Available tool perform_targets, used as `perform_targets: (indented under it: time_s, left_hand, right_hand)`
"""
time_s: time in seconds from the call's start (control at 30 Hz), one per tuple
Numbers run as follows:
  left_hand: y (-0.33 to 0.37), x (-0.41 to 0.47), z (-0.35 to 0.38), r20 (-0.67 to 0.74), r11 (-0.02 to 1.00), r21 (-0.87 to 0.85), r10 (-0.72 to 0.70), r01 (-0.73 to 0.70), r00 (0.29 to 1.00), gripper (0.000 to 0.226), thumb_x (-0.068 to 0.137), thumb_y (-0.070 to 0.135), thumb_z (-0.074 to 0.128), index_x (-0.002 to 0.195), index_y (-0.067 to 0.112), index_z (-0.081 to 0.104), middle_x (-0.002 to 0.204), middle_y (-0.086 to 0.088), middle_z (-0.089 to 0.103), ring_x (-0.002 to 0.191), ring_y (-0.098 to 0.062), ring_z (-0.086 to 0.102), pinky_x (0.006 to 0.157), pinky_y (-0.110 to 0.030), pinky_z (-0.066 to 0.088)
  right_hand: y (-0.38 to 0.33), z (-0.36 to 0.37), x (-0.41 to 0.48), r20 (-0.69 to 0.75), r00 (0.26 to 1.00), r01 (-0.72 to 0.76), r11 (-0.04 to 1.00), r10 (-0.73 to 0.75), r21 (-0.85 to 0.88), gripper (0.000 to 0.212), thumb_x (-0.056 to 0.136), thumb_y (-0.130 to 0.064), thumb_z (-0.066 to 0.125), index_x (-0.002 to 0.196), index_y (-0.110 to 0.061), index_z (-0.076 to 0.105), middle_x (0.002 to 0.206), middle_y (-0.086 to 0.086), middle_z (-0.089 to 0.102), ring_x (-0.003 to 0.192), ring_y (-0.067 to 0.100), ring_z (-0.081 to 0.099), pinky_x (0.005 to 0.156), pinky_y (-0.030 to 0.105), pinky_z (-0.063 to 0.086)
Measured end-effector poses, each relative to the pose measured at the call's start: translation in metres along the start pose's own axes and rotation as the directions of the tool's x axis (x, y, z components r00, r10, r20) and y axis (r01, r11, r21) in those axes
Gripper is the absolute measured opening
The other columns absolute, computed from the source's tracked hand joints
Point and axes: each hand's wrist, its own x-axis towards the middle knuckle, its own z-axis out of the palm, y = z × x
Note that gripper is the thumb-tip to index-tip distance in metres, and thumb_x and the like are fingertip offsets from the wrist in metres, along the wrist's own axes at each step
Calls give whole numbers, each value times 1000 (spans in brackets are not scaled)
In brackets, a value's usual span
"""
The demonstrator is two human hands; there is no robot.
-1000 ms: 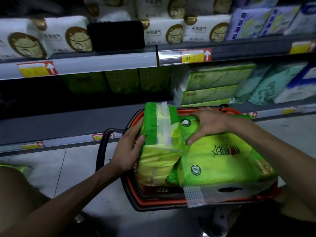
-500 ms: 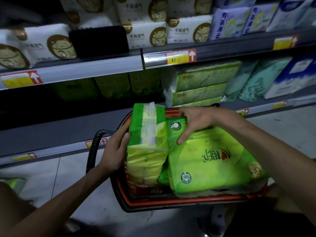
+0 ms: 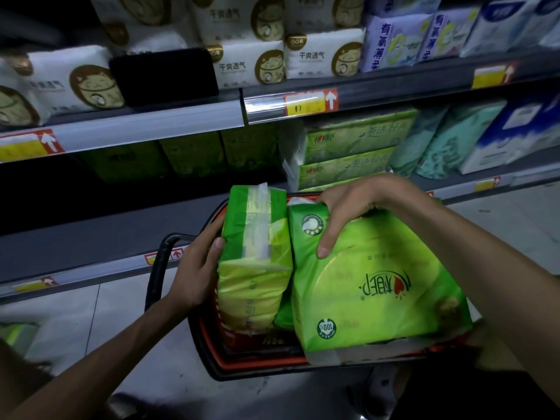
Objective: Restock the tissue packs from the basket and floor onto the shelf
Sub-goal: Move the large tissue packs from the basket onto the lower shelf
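The left hand (image 3: 197,268) grips the side of a narrow green tissue pack (image 3: 254,253) standing on end in the red basket (image 3: 254,363). Just right of it, the right hand (image 3: 348,213) curls over the top edge of a wide green pack (image 3: 378,283) stamped "100%". Beyond both hands, a shelf tag (image 3: 310,103) reads "7".

Over basket (image 3: 242,363): left hand (image 3: 197,268) grips upright pack (image 3: 254,237), right hand (image 3: 348,213) flat pack (image 3: 378,283).

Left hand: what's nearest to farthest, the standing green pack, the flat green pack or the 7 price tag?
1. the standing green pack, held by the left hand
2. the flat green pack, beside it, held by the right hand
3. the 7 price tag, up on the shelf
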Motion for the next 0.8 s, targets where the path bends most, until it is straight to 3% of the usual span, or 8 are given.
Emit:
perform_targets:
  time_s: [0.13, 0.23, 0.33, 0.4, 0.53, 0.6, 0.7, 0.8]
  left_hand:
    - [-4, 0, -1, -47, 998, 59, -28, 31, 998, 68, 105, 65, 36, 158, 23, 44, 153, 6, 54, 143, -18, 49, 114, -57, 40]
    - [-1, 0, -1, -85, 995, -49, -90, 86, 992, 72, 102, 70, 41, 156, 23, 47, 151, 4, 56, 142, -22, 50, 115, -62, 39]
    - [4, 2, -2, -102, 990, -98, -112, 102, 988, 68, 101, 70, 44, 153, 27, 50, 148, 5, 57, 141, -22, 52, 114, -62, 40]
    - [6, 4, -3, -109, 993, -88, -85, 76, 990, 60, 103, 62, 46, 151, 27, 52, 145, 5, 58, 139, -20, 53, 114, -56, 42]
    - [16, 13, -11, -104, 998, -61, -37, 30, 994, 47, 99, 45, 49, 143, 28, 56, 139, 3, 61, 131, -10, 58, 105, -28, 50]
    - [18, 17, -18, -106, 998, -54, -26, 20, 994, 43, 98, 45, 51, 138, 31, 59, 137, 5, 64, 128, -9, 61, 101, -25, 52]
    - [27, 28, -27, -125, 999, 9, -36, 37, 991, 41, 96, 41, 57, 134, 27, 65, 134, 6, 66, 124, -11, 64, 101, -39, 55]
    - [45, 42, -31, -139, 999, 28, -28, 32, 990, 38, 95, 41, 60, 127, 22, 69, 127, 3, 70, 120, -15, 67, 101, -53, 54]
  right_hand:
    - [-7, -3, -21, -102, 991, 91, 994, -84, 62, 89, 55, -57, 97, 132, -34, 60, 123, -16, 73, 111, 9, 70, 105, 35, 53]
    - [-12, -11, -45, -229, 967, 131, 990, -115, 56, 100, 59, -59, 94, 145, -32, 50, 138, -14, 65, 123, 11, 64, 112, 36, 46]
    - [-13, -15, -64, -303, 944, 174, 978, -132, 118, 81, 65, -43, 96, 135, -28, 58, 122, -14, 74, 106, 6, 72, 104, 34, 54]
    - [-14, -17, -75, -351, 927, 193, 970, -131, 146, 76, 62, -39, 98, 128, -27, 63, 114, -13, 77, 99, 8, 76, 99, 39, 58]
    - [-18, -26, -107, -473, 871, 243, 953, -132, 183, 72, 60, -31, 99, 123, -27, 66, 110, -14, 78, 95, 10, 77, 92, 38, 61]
    - [-20, -32, -130, -533, 833, 298, 932, -147, 209, 68, 61, -24, 98, 121, -26, 68, 108, -13, 79, 94, 11, 78, 86, 34, 62]
    - [-16, -42, -158, -657, 738, 439, 848, -153, 296, 61, 62, -16, 92, 119, -22, 71, 107, -6, 80, 94, 19, 79, 83, 37, 61]
    - [-8, -51, -168, -801, 583, 619, 713, -137, 329, 60, 58, -30, 85, 116, -20, 72, 111, -1, 80, 99, 22, 78, 83, 37, 61]
